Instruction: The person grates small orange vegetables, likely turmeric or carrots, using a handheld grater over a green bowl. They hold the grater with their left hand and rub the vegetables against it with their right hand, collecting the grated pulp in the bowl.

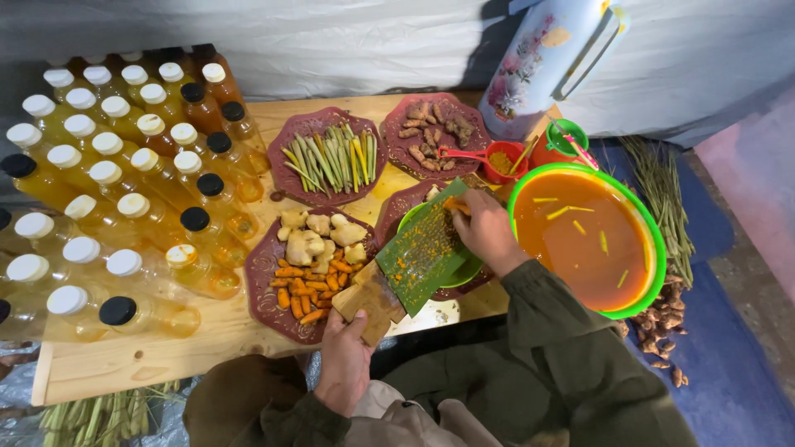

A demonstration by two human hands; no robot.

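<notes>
Near the table's front edge, our left hand (344, 360) grips the tilted grater (410, 261); our right hand (487, 232), fingers curled, presses a root (456, 206) against it

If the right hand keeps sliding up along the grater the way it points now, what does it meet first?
Probably the dark red plate of brown root pieces beyond the grater. The right hand points up-left along the grater's face; depth is hard to judge.

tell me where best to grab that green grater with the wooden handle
Take the green grater by its wooden handle, coming from the near, lower end, as the left hand does. It slants up toward the green bowl, its rough face is coated in orange gratings, and the right hand works at the top.
</notes>
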